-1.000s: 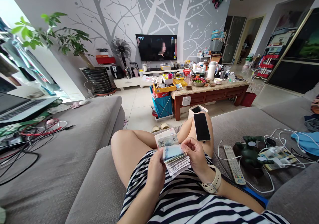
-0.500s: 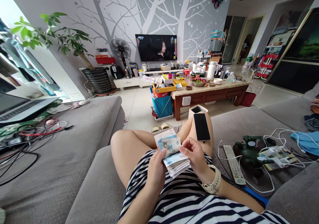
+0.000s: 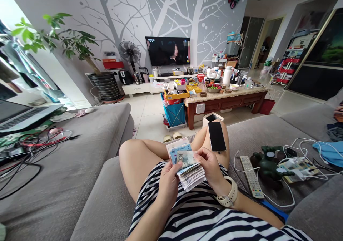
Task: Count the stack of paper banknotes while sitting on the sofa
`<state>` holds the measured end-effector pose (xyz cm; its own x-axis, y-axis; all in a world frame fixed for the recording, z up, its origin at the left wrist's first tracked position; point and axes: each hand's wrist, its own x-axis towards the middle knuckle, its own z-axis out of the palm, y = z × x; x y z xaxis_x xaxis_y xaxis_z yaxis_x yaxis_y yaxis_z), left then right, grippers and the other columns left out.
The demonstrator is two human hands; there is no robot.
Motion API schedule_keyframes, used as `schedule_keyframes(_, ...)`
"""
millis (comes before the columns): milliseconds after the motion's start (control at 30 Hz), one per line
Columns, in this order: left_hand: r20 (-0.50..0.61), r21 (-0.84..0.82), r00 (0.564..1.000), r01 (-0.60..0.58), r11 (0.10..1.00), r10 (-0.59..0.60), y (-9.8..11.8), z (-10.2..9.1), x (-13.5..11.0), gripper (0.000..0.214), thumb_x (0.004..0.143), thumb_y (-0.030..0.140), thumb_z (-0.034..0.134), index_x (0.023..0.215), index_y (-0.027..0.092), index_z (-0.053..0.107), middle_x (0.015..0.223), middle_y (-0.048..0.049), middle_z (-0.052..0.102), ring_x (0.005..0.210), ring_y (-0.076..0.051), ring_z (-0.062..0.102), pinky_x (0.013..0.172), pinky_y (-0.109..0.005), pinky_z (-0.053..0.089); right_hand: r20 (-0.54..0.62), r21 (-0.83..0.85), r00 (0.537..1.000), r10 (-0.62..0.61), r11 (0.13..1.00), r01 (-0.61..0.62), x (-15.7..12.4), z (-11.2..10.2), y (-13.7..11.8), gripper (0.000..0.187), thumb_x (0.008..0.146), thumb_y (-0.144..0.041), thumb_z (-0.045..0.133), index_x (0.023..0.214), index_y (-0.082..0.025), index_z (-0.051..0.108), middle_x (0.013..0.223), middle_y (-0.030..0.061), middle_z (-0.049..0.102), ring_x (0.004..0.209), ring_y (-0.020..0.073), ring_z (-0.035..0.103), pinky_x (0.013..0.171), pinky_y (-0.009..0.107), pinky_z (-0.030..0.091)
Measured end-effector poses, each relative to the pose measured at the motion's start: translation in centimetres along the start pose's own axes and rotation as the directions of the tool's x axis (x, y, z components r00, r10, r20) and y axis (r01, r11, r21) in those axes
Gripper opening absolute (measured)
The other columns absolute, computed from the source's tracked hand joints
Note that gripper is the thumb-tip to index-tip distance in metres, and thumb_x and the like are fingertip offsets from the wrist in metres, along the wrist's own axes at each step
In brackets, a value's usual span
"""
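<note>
Above my lap, my left hand (image 3: 168,180) is closed round a stack of banknotes (image 3: 191,177), its thumb pressing on the top. The stack is bent, with its loose ends fanned toward me and pinkish and blue notes showing at the far end. My right hand (image 3: 209,166), with a cream watch (image 3: 227,192) on the wrist, pinches the edge of one note marked 10 (image 3: 185,158) between thumb and fingers. This note is curled over the stack. A smartphone (image 3: 217,136) with a dark screen rests on my right thigh.
To my right on the grey sofa lie a remote control (image 3: 252,176), a dark green figure (image 3: 270,166) and a power strip (image 3: 300,169) with white cables. A laptop (image 3: 26,116) and tangled cables (image 3: 32,151) are at left. Ahead stands a crowded coffee table (image 3: 227,99).
The note marked 10 has been bent further over by my right hand, uncovering more of the blue note beneath. The near ends of the stack have fanned out more.
</note>
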<state>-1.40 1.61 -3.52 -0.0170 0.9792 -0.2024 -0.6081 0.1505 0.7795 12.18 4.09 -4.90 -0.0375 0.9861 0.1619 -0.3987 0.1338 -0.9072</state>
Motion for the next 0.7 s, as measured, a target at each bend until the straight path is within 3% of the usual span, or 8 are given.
schedule_keyframes(267, -0.063, 0.011, 0.997, -0.041, 0.999, 0.042, -0.62, -0.62, 0.78, 0.026, 0.073, 0.041, 0.069, 0.081, 0.016, 0.072, 0.082, -0.0059, 0.076, 0.079, -0.027, 0.069, 0.073, -0.036, 0.053, 0.005, -0.049, 1.000, -0.029, 0.998, 0.029, -0.11, -0.02, -0.19, 0.023, 0.078, -0.036, 0.070, 0.069, -0.019, 0.058, 0.061, -0.0037, 0.054, 0.055, 0.0114, 0.044, 0.053, 0.024, 0.035)
schedule_keyframes(700, -0.044, -0.006, 0.998, -0.049, 0.999, 0.049, -0.32, -0.22, 0.58, 0.025, 0.076, 0.038, 0.065, 0.087, 0.017, 0.072, 0.089, -0.0072, 0.077, 0.090, -0.029, 0.069, 0.075, -0.035, 0.054, 0.051, -0.011, 0.997, -0.051, 0.999, 0.052, -0.39, 0.23, -0.66, 0.023, 0.078, -0.037, 0.070, 0.069, -0.020, 0.058, 0.058, -0.0043, 0.051, 0.052, 0.0108, 0.039, 0.048, 0.023, 0.031)
